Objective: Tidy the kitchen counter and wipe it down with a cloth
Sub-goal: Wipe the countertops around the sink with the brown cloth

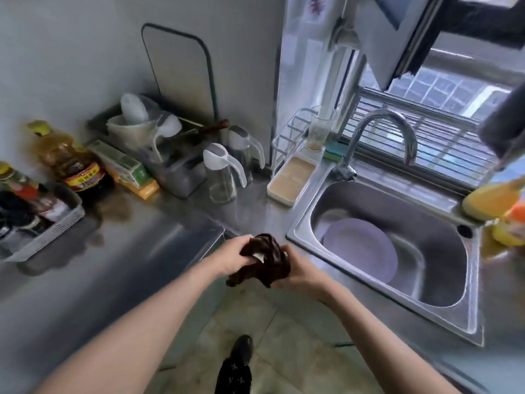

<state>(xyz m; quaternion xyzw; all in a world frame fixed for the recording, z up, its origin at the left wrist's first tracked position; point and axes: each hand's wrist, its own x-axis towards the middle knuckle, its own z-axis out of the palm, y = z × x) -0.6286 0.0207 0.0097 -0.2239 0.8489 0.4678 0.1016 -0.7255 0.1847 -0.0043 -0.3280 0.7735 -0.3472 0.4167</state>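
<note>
A dark brown cloth (265, 261) is bunched up in the air in front of the counter's inner corner, over the floor. My left hand (237, 255) grips its left side and my right hand (298, 270) grips its right side. The steel counter (136, 251) runs to the left of my hands, and the sink (397, 243) lies to the right. The whole view is blurred by motion.
A purple plate (363, 251) lies in the sink under the tap (380, 135). Along the wall stand an oil bottle (68, 160), a grey basket of bottles (48, 223), boxes (127, 169), two clear jugs (224, 172), a utensil holder (159, 143) and a white rack with tray (292, 172). Yellow bottles (500, 206) stand right of the sink.
</note>
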